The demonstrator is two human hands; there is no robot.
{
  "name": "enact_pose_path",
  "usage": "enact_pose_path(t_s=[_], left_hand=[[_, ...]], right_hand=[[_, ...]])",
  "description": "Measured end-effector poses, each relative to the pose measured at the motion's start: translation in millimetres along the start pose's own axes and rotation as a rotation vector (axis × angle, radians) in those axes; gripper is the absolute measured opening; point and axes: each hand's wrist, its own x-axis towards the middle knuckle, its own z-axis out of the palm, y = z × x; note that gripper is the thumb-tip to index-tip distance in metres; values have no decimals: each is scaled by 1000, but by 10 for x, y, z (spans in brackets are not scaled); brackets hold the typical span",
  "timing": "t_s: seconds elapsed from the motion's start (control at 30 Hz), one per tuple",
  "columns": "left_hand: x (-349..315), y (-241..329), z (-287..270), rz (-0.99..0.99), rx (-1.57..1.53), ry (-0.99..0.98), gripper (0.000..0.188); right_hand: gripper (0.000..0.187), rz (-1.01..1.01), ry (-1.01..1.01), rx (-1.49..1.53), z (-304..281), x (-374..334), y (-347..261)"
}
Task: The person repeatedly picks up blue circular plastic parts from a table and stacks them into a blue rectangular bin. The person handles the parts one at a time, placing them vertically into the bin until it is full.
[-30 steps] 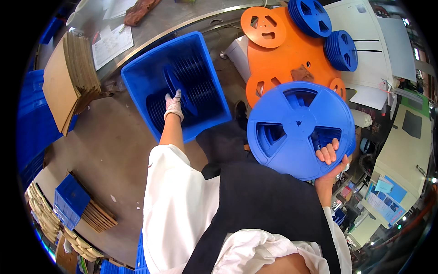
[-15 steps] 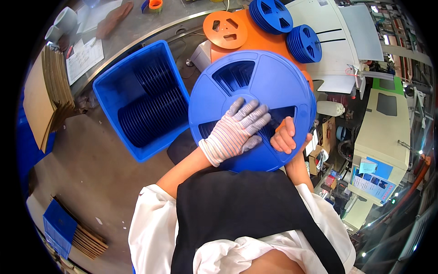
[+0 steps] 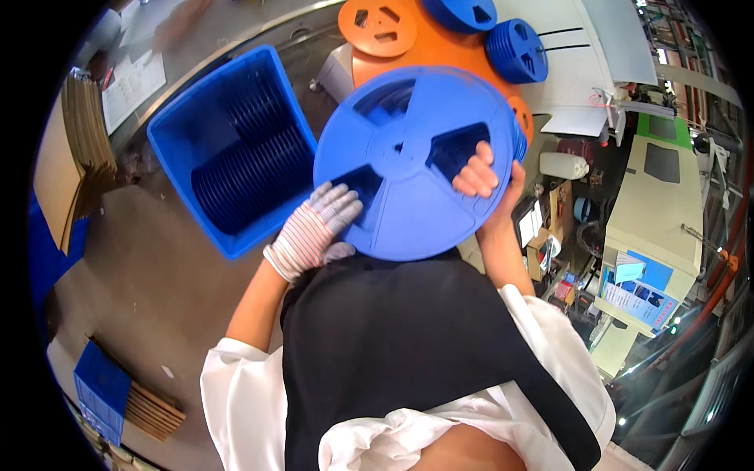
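Note:
A stack of large blue reels (image 3: 397, 163) is held in front of my black apron, its top disc showing three cut-out windows. My right hand (image 3: 477, 173), bare, grips it at the right, fingers curled through a window and the rest of the hand around the rim. In a striped grey-white glove, my left hand (image 3: 314, 228) holds the lower-left rim, its fingers over the edge by another window and its thumb lower down. Left of the stack stands a blue bin (image 3: 157, 149) with rows of dark blue reels (image 3: 251, 184) on edge inside.
Beyond the stack is an orange surface (image 3: 448, 51) bearing an orange reel (image 3: 377, 27) and smaller blue reels (image 3: 514, 51). A metal bench (image 3: 228, 27) with papers runs along the back left. Cardboard sheets (image 3: 86, 149) stand at the left; a beige machine (image 3: 656, 212) stands at the right.
My left hand has slid from the middle of the top reel to its lower-left rim. The stack has turned and shifted slightly up and left in view; my right hand keeps its grip.

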Motion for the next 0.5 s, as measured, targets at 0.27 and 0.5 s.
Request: enact_pose_path(t_s=[0.27,0.5], left_hand=[[-143,127,-94,-173,66,98,53],[-730,272,-381,-809,-1231,951,27]], right_hand=[[51,14,254,-87,54,94,-80],[41,38,443,-164,98,157,-61]])
